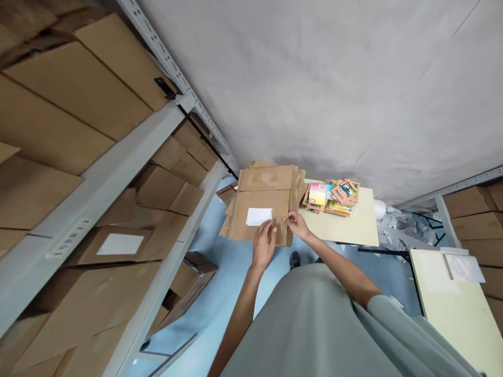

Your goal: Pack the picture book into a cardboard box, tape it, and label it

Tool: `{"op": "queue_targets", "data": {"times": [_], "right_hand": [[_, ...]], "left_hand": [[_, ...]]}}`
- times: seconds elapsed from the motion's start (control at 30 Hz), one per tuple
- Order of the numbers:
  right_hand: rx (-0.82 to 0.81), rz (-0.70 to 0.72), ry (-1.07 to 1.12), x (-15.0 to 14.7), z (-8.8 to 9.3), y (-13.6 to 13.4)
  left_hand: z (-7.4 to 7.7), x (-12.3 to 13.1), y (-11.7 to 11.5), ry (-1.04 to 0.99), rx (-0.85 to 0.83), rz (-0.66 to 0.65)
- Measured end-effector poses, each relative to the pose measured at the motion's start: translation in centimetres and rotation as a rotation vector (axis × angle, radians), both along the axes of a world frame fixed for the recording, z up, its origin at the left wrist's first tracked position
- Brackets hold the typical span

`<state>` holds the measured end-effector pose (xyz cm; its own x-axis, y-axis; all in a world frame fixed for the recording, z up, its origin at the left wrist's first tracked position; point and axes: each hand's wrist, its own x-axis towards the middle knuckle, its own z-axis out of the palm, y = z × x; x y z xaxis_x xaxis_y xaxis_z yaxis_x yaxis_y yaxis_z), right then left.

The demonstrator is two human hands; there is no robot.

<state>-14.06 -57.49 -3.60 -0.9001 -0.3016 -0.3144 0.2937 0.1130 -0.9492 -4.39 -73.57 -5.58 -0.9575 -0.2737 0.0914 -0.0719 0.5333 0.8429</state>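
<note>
A flattened cardboard carton (263, 201) lies on top of a stack of cardboard at the left end of the table, with a white label (257, 216) on it. My left hand (264, 244) rests at the lower right of the label, fingers together and slightly bent, thumb apart, holding nothing. At the carton's right edge, my right hand (297, 225) has its thumb and fingers drawn together; what lies between the fingertips is too small to make out. Right of the stack are packs of colourful stationery (317, 195) and small printed boxes (346, 192).
Shelving (157, 128) full of cardboard boxes rises on the left, and a grey wall (322, 94) stands behind the cream table (353, 225). Crumpled white wrapping (401, 228) lies to the right, near a second table (451, 309). More boxes (475, 230) stand at far right.
</note>
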Motion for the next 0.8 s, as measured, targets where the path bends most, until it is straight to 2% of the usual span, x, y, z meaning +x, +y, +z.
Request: {"op": "queue_targets", "data": {"times": [0.1,0.17,0.23,0.33,0.43,0.57,0.7,0.8], "right_hand": [[-0.027,-0.084,0.092,2.0,2.6,4.4],[-0.020,-0.143,0.143,4.1,4.9,8.1],[0.040,-0.207,0.158,6.5,7.4,11.8],[0.190,-0.390,0.216,10.6,10.9,16.8],[0.341,-0.595,0.287,14.6,13.3,21.2],[0.582,-0.823,0.382,19.9,14.5,27.0],[0.843,-0.936,0.454,25.3,14.0,33.3],[0.991,-0.980,0.455,29.3,12.4,38.2]], "left_hand": [[3.2,-0.6,0.9,0.061,0.025,-0.025],[5.6,-1.5,2.3,0.081,0.071,-0.072],[7.7,-2.5,4.7,0.104,0.123,-0.156],[10.2,-4.0,9.8,0.112,0.211,-0.366],[11.5,-5.0,16.5,0.077,0.290,-0.600],[12.6,-4.5,27.3,0.049,0.376,-0.839],[13.1,-2.4,38.2,-0.032,0.440,-0.949],[12.2,-0.5,45.9,-0.159,0.446,-1.015]]}}
